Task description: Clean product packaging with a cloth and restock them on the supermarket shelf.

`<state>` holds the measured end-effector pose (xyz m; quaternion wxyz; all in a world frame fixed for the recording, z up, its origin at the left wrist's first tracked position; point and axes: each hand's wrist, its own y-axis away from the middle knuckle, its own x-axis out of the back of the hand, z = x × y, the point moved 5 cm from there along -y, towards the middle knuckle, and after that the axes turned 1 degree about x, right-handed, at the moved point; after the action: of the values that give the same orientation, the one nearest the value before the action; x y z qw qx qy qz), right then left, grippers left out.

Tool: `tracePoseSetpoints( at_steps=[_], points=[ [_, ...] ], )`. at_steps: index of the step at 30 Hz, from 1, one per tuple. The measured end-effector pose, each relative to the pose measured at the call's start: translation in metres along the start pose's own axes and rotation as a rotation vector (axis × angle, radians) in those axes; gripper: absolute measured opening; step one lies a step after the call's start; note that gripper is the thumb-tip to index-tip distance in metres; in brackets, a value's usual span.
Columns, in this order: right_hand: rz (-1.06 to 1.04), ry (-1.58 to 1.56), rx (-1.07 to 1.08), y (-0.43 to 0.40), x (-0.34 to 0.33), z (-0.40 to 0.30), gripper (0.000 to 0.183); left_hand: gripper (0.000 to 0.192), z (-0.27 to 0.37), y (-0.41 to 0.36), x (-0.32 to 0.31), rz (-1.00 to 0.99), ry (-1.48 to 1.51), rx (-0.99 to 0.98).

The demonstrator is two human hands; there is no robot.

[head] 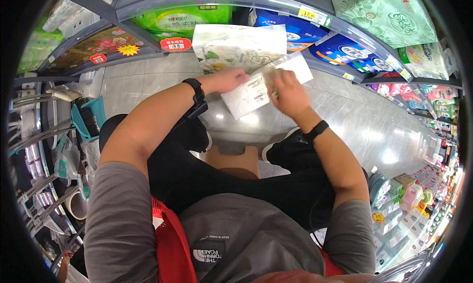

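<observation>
Both hands are over a white, printed soft pack of paper tissues (245, 98), held tilted in front of me above the floor. My left hand (231, 79) is curled at the pack's upper left edge, its thumb near the edge; its grip is partly hidden. My right hand (286, 91), slightly blurred, lies on the pack's right part with bent fingers; whether it grips the pack I cannot tell. Just behind stands a larger white tissue package with a flower print (240, 48), in front of the lower shelf.
A shelf edge (258, 4) curves across the top, with green packs (181, 19) and blue packs (343, 48) below. A brown stool (232, 163) is between my legs. At left are a teal dustpan and brush (88, 118); at right, stacked household goods (399, 216).
</observation>
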<state>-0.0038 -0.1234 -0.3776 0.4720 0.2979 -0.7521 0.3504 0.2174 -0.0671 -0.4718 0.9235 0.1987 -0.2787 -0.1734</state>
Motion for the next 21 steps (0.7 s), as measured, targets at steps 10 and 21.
tracePoseSetpoints(
  at_steps=[10, 21],
  points=[
    [0.101, 0.040, -0.284, -0.005, 0.014, 0.081, 0.039, 0.042, 0.004, -0.004, 0.004, 0.017, 0.050, -0.004],
    [-0.197, -0.220, 0.391, 0.021, -0.027, -0.116, 0.043, 0.041, -0.007, -0.010, 0.010, -0.059, 0.056, 0.013]
  ],
)
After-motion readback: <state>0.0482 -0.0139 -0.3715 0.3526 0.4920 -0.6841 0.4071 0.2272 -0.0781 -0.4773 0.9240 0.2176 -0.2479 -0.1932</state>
